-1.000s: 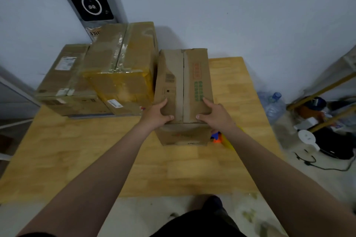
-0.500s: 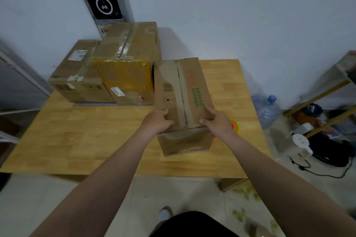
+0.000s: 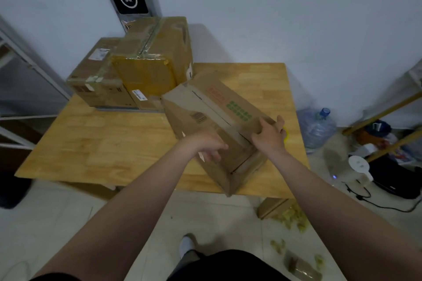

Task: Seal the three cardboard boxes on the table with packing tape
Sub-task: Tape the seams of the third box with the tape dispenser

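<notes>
A long cardboard box (image 3: pixel 219 116) with red and green print lies turned at an angle on the wooden table (image 3: pixel 109 143), one corner hanging over the front edge. My left hand (image 3: pixel 205 146) grips its near left side and my right hand (image 3: pixel 269 134) holds its right top edge. Two other boxes stand at the table's back left: a tall one (image 3: pixel 155 61) with yellowish tape and a lower one (image 3: pixel 96 80) with a white label. A yellow roll of tape (image 3: pixel 286 134) peeks out behind my right hand.
A water jug (image 3: pixel 317 125) stands on the floor right of the table, with a white device (image 3: pixel 359 165), cables and clutter beyond. A small cardboard box (image 3: pixel 271 206) and scraps lie under the table's front right corner. A wall runs behind.
The long box has been turned clockwise and pulled toward the front edge. My head has moved back, so more floor shows.
</notes>
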A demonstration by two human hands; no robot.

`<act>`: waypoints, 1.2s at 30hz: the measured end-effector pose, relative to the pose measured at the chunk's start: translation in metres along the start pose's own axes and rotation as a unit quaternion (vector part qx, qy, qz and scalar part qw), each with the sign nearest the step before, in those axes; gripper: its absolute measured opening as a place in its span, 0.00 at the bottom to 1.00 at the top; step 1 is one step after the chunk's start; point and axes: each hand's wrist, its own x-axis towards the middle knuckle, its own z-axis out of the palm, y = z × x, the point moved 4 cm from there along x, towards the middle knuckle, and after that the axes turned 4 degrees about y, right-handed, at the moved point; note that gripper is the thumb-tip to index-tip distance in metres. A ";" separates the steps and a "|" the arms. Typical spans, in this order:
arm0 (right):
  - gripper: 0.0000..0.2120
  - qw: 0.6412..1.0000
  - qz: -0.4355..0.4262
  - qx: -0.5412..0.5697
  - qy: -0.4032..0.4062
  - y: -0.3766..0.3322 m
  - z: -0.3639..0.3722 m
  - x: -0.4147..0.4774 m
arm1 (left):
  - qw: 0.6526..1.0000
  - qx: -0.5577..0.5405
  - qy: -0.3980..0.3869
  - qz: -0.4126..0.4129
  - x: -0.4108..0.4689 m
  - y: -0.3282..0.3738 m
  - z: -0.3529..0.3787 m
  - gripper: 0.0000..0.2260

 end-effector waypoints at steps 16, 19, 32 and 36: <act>0.62 0.972 0.136 -0.124 -0.143 -0.068 0.035 -0.016 | 0.967 0.113 0.216 0.069 0.118 -0.069 -0.121 0.36; 0.62 0.977 0.147 -0.114 -0.102 -0.075 0.044 -0.017 | 0.976 0.112 0.171 0.069 0.135 -0.083 -0.134 0.38; 0.59 0.996 0.080 -0.049 0.006 -0.120 0.062 0.007 | 0.963 0.196 0.174 -0.061 0.080 -0.165 -0.146 0.44; 0.56 0.995 0.072 -0.068 0.001 -0.126 0.058 0.019 | 0.963 0.201 0.168 -0.063 0.063 -0.179 -0.152 0.44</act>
